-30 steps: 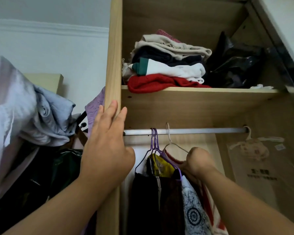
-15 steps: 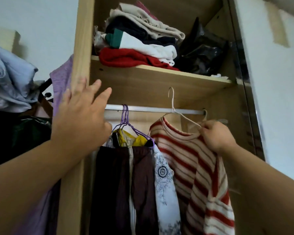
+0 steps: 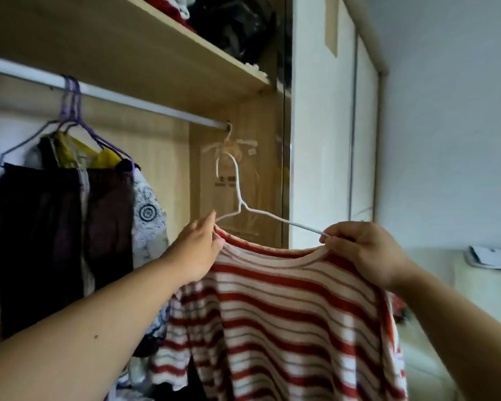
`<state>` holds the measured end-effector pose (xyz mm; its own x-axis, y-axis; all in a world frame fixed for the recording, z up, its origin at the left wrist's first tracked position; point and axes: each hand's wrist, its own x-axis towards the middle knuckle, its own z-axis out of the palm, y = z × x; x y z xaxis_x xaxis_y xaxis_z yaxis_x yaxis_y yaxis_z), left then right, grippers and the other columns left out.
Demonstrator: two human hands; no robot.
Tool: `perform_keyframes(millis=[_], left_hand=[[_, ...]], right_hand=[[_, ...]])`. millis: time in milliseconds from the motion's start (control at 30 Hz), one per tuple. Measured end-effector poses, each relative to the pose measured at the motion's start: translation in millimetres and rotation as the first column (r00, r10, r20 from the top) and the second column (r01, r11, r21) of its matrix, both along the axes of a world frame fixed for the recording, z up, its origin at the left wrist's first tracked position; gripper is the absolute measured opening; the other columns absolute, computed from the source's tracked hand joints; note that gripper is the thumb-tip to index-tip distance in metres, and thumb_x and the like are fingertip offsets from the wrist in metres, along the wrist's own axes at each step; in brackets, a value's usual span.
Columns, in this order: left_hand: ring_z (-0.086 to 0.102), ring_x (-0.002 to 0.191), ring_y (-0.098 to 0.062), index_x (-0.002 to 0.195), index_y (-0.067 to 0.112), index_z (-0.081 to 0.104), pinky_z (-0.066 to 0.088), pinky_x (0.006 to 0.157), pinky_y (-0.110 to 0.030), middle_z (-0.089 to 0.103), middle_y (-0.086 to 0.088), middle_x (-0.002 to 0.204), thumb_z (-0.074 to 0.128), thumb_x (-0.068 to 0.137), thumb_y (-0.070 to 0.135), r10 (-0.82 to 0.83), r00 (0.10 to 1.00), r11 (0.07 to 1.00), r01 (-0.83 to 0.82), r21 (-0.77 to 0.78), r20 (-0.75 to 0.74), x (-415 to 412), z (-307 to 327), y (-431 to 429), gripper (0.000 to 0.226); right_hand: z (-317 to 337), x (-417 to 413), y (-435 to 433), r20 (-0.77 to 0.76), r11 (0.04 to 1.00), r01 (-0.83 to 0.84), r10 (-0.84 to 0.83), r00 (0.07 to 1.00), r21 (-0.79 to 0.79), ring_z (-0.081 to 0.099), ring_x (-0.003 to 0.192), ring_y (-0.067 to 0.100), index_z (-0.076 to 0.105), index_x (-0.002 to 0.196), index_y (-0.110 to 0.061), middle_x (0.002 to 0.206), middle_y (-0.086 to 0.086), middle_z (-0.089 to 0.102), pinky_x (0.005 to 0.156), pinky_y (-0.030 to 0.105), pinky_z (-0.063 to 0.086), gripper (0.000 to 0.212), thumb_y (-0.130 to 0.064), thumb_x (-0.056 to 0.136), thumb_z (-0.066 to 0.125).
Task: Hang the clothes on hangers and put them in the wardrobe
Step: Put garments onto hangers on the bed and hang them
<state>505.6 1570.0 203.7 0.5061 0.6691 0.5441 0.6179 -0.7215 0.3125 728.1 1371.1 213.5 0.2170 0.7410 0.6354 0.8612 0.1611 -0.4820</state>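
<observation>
Right hand (image 3: 365,250): we curl the fingers round the right arm of the white hanger (image 3: 243,205) and the neckline beneath it, gripping both where the wire meets the cloth.
Left hand (image 3: 198,250): we lay it against the left end of the neckline, fingers reaching up and fairly straight; whether the thumb pinches the cloth we cannot tell.
White hanger: its hook stands upright, free of the rail (image 3: 133,102), lower than it and near its right end; the left arm runs down into the collar, the right arm lies bare as far as our right hand.
Striped shirt (image 3: 287,314): red and white, it hangs on the hanger between our two hands, in front of the wardrobe (image 3: 266,125), its body falling out of the bottom of the view.
Rail: a bare stretch runs from the purple hangers (image 3: 73,111) on the left to the right end, where a small pale packet (image 3: 232,146) dangles by the wardrobe's right wall.
Hung clothes: dark garments (image 3: 55,241) and a white patterned garment (image 3: 149,224) hang under the purple hangers, just left of our left hand.
Shelf (image 3: 185,56): its front edge runs close above the rail, with a black bag (image 3: 237,24) on top.
Right edge: the white door (image 3: 321,140) bounds the opening, behind the hanger's right arm.
</observation>
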Motion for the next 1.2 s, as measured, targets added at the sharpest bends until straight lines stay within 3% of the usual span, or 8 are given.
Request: perform_keyframes(millis=[100, 167, 367, 500, 600, 833, 1000, 1200], left_hand=[[0.056, 0.104, -0.031, 0.108, 0.015, 0.055, 0.045, 0.086, -0.037, 0.062, -0.013, 0.113, 0.040, 0.099, 0.028, -0.088, 0.993, 0.996, 0.090, -0.026, 0.074, 12, -42, -4, 0.021], [0.059, 0.086, -0.029, 0.085, 0.019, 0.053, 0.043, 0.071, -0.035, 0.065, -0.007, 0.089, 0.041, 0.099, 0.030, -0.200, 0.979, 0.978, 0.202, -0.047, 0.035, 13, -70, -14, 0.021], [0.051, 0.067, -0.014, 0.077, 0.016, 0.060, 0.034, 0.055, -0.008, 0.056, 0.006, 0.068, 0.053, 0.094, 0.016, -0.563, 0.826, 0.814, 0.551, -0.182, -0.019, 7, -148, -73, 0.018], [0.059, 0.082, -0.028, 0.087, 0.008, 0.066, 0.045, 0.073, -0.028, 0.066, -0.010, 0.084, 0.056, 0.092, 0.011, -0.691, 0.721, 0.706, 0.661, -0.253, -0.043, 1, -196, -114, 0.011], [0.061, 0.091, -0.030, 0.096, 0.014, 0.069, 0.048, 0.082, -0.039, 0.069, -0.009, 0.095, 0.057, 0.091, 0.017, -0.733, 0.681, 0.664, 0.713, -0.227, -0.006, -7, -221, -148, 0.014], [0.058, 0.101, -0.028, 0.104, 0.023, 0.068, 0.046, 0.083, -0.036, 0.066, -0.005, 0.107, 0.052, 0.093, 0.027, -0.857, 0.505, 0.515, 0.843, -0.158, -0.097, -24, -243, -260, 0.019], [0.057, 0.106, -0.032, 0.111, 0.023, 0.066, 0.046, 0.089, -0.040, 0.064, -0.010, 0.112, 0.053, 0.093, 0.029, -0.929, 0.346, 0.370, 0.890, -0.266, -0.135, -26, -269, -376, 0.023], [0.056, 0.103, -0.029, 0.107, 0.025, 0.065, 0.046, 0.087, -0.039, 0.064, -0.007, 0.109, 0.050, 0.094, 0.033, -0.976, 0.125, 0.188, 0.898, -0.398, -0.179, -17, -313, -504, 0.021]], right_hand=[[-32, -4, -46, 0.002, 0.984, 0.164, -0.164, 0.986, -0.073, 0.058, 0.073, -0.008, 0.068, 0.073, -0.040, 0.074, -0.026, 0.065, 0.061, 0.005, 0.041, 0.018, -0.030, 0.086, 0.061], [-58, -9, -76, 0.020, 0.944, 0.299, -0.299, 0.954, -0.138, 0.057, 0.073, -0.011, 0.067, 0.071, -0.040, 0.073, -0.029, 0.063, 0.059, 0.003, 0.040, 0.017, -0.033, 0.085, 0.061], [-160, -59, -170, -0.031, 0.696, 0.642, -0.686, 0.727, -0.321, 0.061, 0.078, 0.012, 0.068, 0.079, -0.037, 0.079, -0.010, 0.067, 0.057, 0.014, 0.038, 0.007, -0.036, 0.084, 0.063], [-227, -123, -233, 0.016, 0.465, 0.767, -0.851, 0.525, -0.443, 0.061, 0.095, 0.024, 0.070, 0.098, -0.031, 0.101, 0.003, 0.070, 0.069, 0.024, 0.039, 0.017, -0.037, 0.087, 0.060], [-262, -179, -274, -0.003, 0.386, 0.781, -0.897, 0.441, -0.491, 0.062, 0.090, 0.025, 0.069, 0.092, -0.029, 0.093, 0.004, 0.070, 0.065, 0.024, 0.036, 0.013, -0.035, 0.087, 0.059], [-301, -287, -383, -0.055, 0.184, 0.763, -0.980, 0.192, -0.619, 0.053, 0.072, 0.011, 0.071, 0.081, -0.031, 0.066, -0.014, 0.056, 0.055, 0.018, 0.033, 0.008, -0.032, 0.082, 0.063], [-306, -340, -491, -0.114, 0.068, 0.656, -0.993, -0.027, -0.752, 0.063, 0.084, 0.018, 0.068, 0.069, -0.035, 0.081, -0.005, 0.070, 0.081, 0.031, 0.051, 0.010, -0.033, 0.079, 0.067], [-329, -388, -598, -0.119, -0.077, 0.612, -0.955, -0.273, -0.787, 0.063, 0.080, 0.015, 0.074, 0.073, -0.034, 0.080, -0.007, 0.070, 0.075, 0.026, 0.048, 0.009, -0.031, 0.079, 0.068]])
